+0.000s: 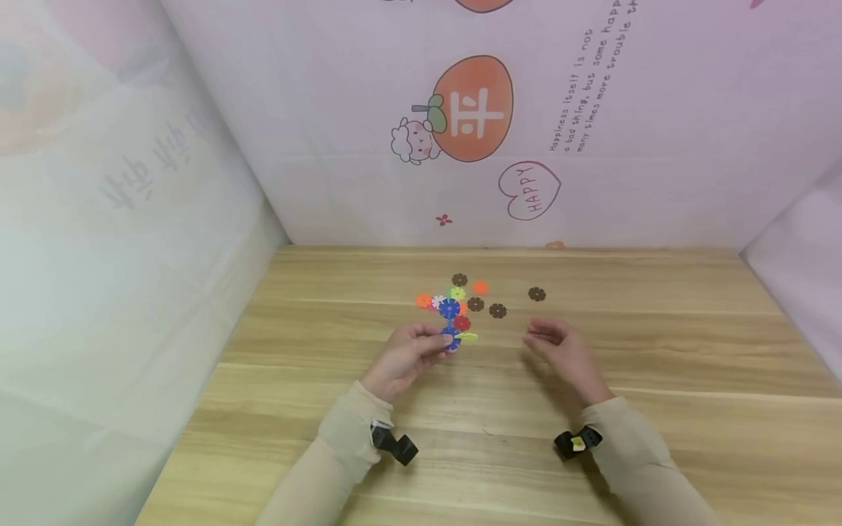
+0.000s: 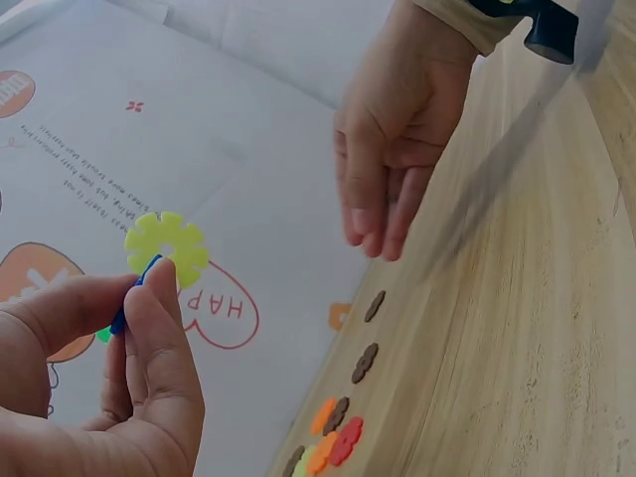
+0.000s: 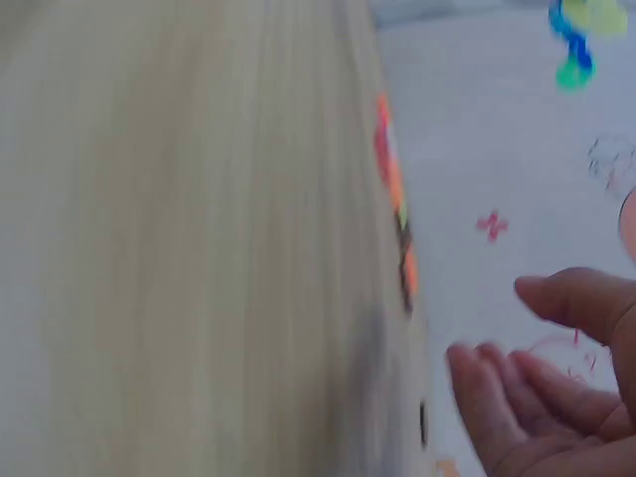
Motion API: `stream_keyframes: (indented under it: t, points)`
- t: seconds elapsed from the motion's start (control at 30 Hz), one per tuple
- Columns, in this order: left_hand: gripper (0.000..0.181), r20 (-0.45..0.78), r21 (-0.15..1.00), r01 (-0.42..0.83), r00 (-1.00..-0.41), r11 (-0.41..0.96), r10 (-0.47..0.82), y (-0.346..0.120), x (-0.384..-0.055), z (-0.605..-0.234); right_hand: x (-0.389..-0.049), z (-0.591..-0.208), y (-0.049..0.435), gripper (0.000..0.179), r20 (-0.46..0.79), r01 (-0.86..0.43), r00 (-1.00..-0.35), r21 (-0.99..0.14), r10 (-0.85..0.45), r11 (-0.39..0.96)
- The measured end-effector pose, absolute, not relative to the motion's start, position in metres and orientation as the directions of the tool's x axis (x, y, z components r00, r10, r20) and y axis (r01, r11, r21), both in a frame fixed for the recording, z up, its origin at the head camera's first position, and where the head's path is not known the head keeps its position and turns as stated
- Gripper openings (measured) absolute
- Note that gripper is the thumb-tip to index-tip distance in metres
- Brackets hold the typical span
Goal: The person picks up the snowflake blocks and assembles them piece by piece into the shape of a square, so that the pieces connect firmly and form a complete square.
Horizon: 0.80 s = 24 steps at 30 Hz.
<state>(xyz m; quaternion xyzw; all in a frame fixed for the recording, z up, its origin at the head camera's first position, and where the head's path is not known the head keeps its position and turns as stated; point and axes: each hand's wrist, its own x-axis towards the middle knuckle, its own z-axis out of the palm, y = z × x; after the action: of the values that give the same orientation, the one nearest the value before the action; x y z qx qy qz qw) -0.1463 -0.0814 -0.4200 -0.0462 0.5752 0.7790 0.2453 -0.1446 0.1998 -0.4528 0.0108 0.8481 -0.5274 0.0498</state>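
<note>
Between thumb and fingers, my left hand (image 1: 403, 359) pinches a blue notched disc (image 2: 121, 316) that belongs to a small joined chain. A yellow-green notched disc (image 2: 164, 237) sticks out from it, and another blue disc (image 1: 449, 309) sits farther along. At the chain's end a green disc (image 3: 573, 75) shows in the right wrist view. The chain is held above the table. My right hand (image 1: 569, 358) hovers off to the right, fingers loosely bent, thumb apart from them, holding nothing. Brown discs (image 1: 498, 311) lie on the table between and beyond the hands.
Behind the chain lie more loose discs: a red one (image 1: 463, 323), an orange one (image 1: 480, 287), a white one (image 1: 435, 300) and others. A lone brown disc (image 1: 536, 294) rests farther right. The wooden table (image 1: 658, 336) ends at a printed cloth backdrop (image 1: 355, 146).
</note>
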Motion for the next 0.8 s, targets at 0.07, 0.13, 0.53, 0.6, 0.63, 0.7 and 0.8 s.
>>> stream_keyframes:
  t: [0.07,0.13,0.53,0.6,0.63,0.7,0.8]
  points:
    - [0.011,-0.356,0.872,-0.438,-0.874,-0.219,0.330,-0.083,-0.147,-0.421,-0.151,-0.455,0.210,0.053,-0.116,0.092,-0.993,-0.865,-0.018,0.494]
    - [0.011,-0.350,0.874,-0.434,-0.875,-0.221,0.333,-0.085,-0.148,-0.422,-0.158,-0.457,0.220,0.055,-0.127,0.108,-0.992,-0.849,-0.001,0.518]
    - [0.009,-0.349,0.870,-0.436,-0.874,-0.230,0.338,-0.087,-0.152,-0.423,-0.212,-0.462,0.238,0.062,-0.107,0.141,-0.990,-0.794,0.092,0.591]
    - [0.011,-0.348,0.872,-0.434,-0.874,-0.226,0.339,-0.088,-0.153,-0.423,-0.219,-0.461,0.235,0.062,-0.096,0.133,-0.991,-0.789,0.093,0.600]
    - [0.010,-0.348,0.873,-0.433,-0.875,-0.223,0.337,-0.088,-0.153,-0.423,-0.222,-0.462,0.234,0.063,-0.092,0.128,-0.992,-0.787,0.090,0.603]
    - [0.013,-0.347,0.877,-0.429,-0.877,-0.217,0.332,-0.088,-0.153,-0.423,-0.229,-0.463,0.231,0.064,-0.086,0.118,-0.993,-0.785,0.082,0.608]
    - [0.014,-0.339,0.883,-0.419,-0.882,-0.214,0.327,-0.087,-0.155,-0.424,-0.240,-0.467,0.228,0.063,-0.069,0.095,-0.995,-0.757,0.065,0.646]
